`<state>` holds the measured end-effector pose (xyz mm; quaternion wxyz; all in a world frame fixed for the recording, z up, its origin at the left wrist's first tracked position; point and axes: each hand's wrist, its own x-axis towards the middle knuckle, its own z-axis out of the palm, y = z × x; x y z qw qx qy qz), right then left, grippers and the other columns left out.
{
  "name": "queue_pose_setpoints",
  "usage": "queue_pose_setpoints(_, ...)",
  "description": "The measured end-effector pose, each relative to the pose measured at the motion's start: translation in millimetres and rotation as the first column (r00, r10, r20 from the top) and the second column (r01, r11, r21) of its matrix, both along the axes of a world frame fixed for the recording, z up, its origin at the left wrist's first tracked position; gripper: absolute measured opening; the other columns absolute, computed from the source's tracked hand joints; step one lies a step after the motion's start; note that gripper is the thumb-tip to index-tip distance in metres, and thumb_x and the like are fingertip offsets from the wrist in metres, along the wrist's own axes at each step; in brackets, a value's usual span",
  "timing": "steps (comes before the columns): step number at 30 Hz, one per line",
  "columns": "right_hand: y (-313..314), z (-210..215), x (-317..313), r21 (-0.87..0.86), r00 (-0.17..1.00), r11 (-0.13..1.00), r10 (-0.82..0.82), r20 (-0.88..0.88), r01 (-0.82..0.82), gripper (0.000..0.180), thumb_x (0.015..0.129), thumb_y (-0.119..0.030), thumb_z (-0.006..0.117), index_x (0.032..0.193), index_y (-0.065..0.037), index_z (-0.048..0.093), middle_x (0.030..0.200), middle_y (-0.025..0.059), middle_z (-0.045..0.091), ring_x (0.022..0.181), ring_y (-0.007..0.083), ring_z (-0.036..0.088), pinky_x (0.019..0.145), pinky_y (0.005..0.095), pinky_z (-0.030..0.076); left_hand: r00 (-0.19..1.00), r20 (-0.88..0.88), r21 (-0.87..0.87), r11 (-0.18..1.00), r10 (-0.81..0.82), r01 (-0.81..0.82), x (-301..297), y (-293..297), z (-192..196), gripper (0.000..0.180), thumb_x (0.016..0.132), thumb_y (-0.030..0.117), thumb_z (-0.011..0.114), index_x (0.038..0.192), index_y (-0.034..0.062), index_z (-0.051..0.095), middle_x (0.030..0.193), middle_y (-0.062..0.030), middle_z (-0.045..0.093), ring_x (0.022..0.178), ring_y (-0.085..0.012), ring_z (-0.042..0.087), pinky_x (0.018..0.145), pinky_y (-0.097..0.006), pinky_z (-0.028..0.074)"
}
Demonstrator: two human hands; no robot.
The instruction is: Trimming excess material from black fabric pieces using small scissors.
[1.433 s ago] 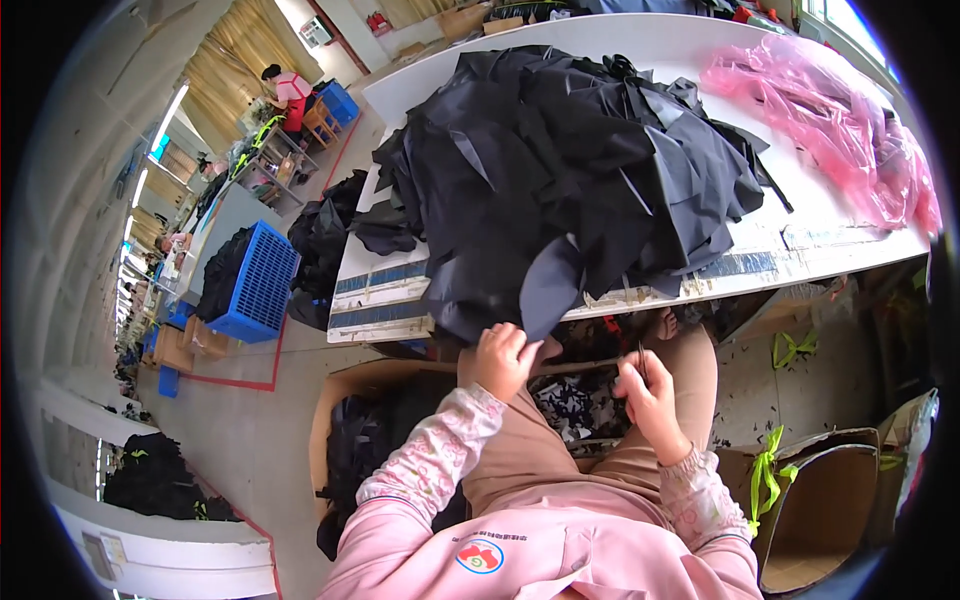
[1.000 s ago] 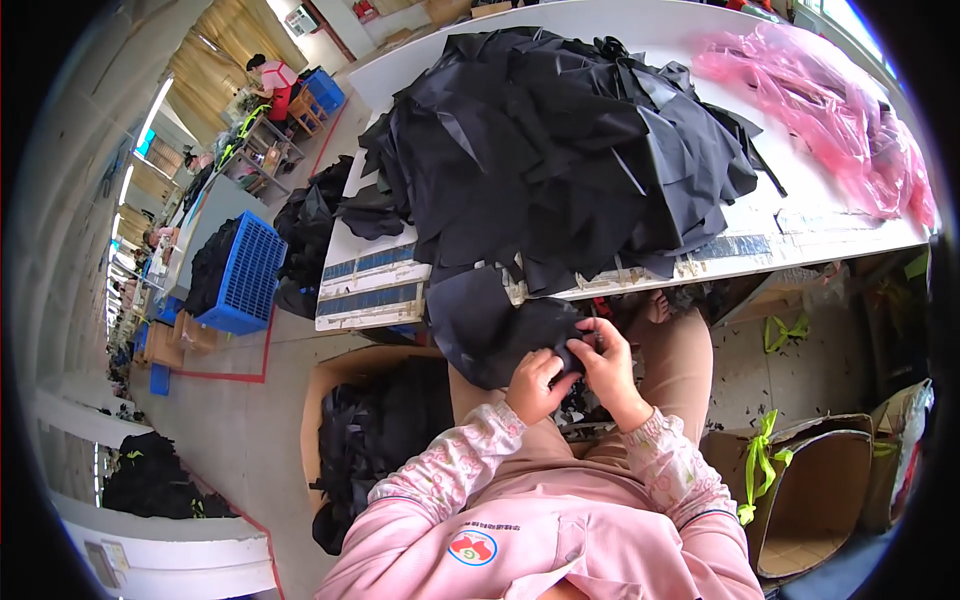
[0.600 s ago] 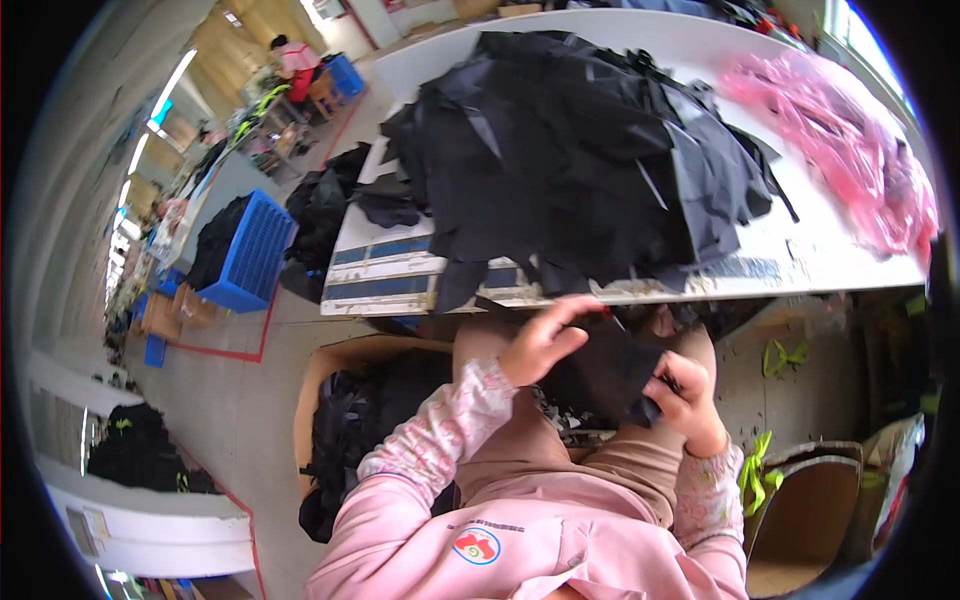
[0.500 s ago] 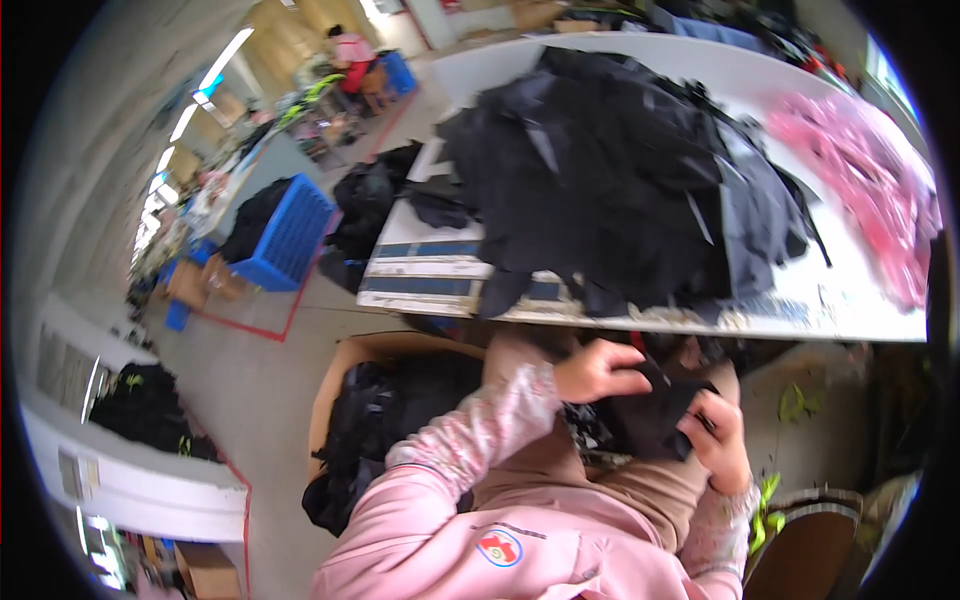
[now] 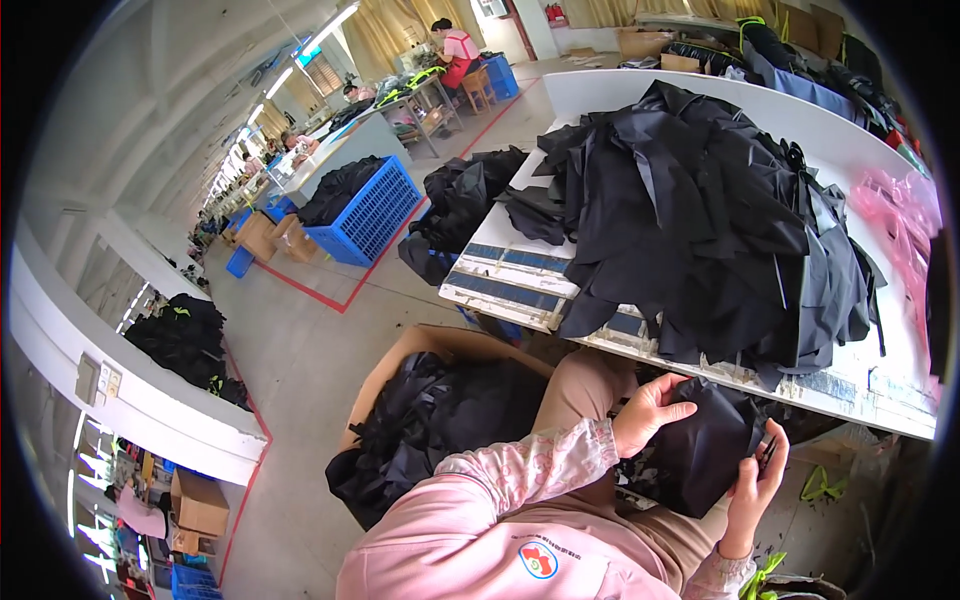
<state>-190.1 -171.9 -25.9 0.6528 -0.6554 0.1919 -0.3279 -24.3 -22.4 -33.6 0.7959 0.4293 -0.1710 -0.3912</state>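
Note:
A black fabric piece (image 5: 705, 445) is stretched between my two hands over my lap, below the table's front edge. My left hand (image 5: 648, 415) pinches its upper left corner, thumb on top. At its right edge my right hand (image 5: 757, 480) is closed, thumb and fingers bent round the cloth. Something small and dark shows between those right fingers; its kind I cannot make out. Just beyond my hands, a large heap of black fabric pieces (image 5: 690, 220) covers much of the white table (image 5: 490, 255) and hangs over its front edge.
A cardboard box (image 5: 415, 345) of black fabric stands left of my legs. A pink plastic bag (image 5: 895, 215) lies at the table's right. Farther left are a blue crate (image 5: 375, 220) and a dark pile (image 5: 185, 340) by a white ledge. A person (image 5: 460, 55) works at the back.
My hands have spread and turned the fabric piece, so more of its surface shows. The whole view has shifted, placing the table and heap farther right.

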Motion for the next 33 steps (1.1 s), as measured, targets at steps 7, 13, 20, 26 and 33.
queue_pose_setpoints(7, -5, -14, 9, -0.141, 0.988, 0.978, -0.152, 0.026, 0.155, 0.031, 0.091, 0.003, 0.054, 0.122, 0.002, 0.052, 0.101, -0.0017, 0.054, 0.076, 0.0027, 0.045, 0.067, 0.0161, 0.036, 0.989, 0.131, 0.033, 0.997, 0.070, -0.075, -3, 6, -2, 0.050, 0.086, -0.003, 0.063, 0.130, 0.0081, 0.042, 0.108, -0.0033, 0.060, 0.099, -0.0093, 0.057, 0.090, -0.026, 0.046)
queue_pose_setpoints(13, -14, -16, 7, -0.187, 0.979, 0.963, -0.203, -0.018, 0.196, 0.017, 0.095, -0.008, 0.055, 0.110, -0.001, 0.058, 0.083, -0.0054, 0.051, 0.065, 0.0001, 0.038, 0.055, 0.0150, 0.028, 0.982, 0.168, 0.066, 0.993, 0.089, -0.101, -1, 14, 5, 0.059, 0.086, -0.006, 0.060, 0.137, 0.0092, 0.035, 0.106, -0.0045, 0.060, 0.097, -0.0090, 0.056, 0.090, -0.025, 0.045)
queue_pose_setpoints(20, -9, 1, 0, 0.186, 0.983, 0.970, -0.136, -0.123, 0.158, 0.015, 0.095, -0.021, 0.060, 0.088, -0.009, 0.059, 0.057, -0.0102, 0.038, 0.041, -0.0023, 0.026, 0.035, 0.0187, 0.018, 0.892, 0.430, 0.052, 0.983, 0.137, -0.176, -1, 17, 1, 0.061, 0.087, -0.009, 0.057, 0.141, 0.0100, 0.033, 0.106, -0.0054, 0.060, 0.097, -0.0100, 0.057, 0.091, -0.027, 0.045)
queue_pose_setpoints(26, -12, 11, -3, 0.269, 0.977, 0.939, -0.206, -0.059, 0.214, 0.009, 0.094, -0.014, 0.059, 0.086, -0.010, 0.059, 0.066, -0.0103, 0.044, 0.051, -0.0022, 0.031, 0.043, 0.0176, 0.021, 0.961, 0.275, -0.015, 1.000, 0.017, -0.013, -4, 11, 3, 0.066, 0.085, -0.012, 0.056, 0.143, 0.0092, 0.034, 0.122, -0.0064, 0.055, 0.109, -0.0135, 0.056, 0.095, -0.029, 0.046)
queue_pose_setpoints(33, -12, 10, 9, 0.186, 0.985, 0.971, -0.133, -0.115, 0.152, 0.005, 0.093, -0.011, 0.060, 0.090, -0.007, 0.060, 0.056, -0.0094, 0.042, 0.041, -0.0007, 0.033, 0.036, 0.0182, 0.023, 0.913, 0.406, 0.046, 0.996, 0.048, -0.073, 7, 28, 11, 0.058, 0.086, -0.012, 0.057, 0.139, 0.0049, 0.043, 0.136, -0.0065, 0.051, 0.113, -0.0115, 0.054, 0.095, -0.025, 0.045)
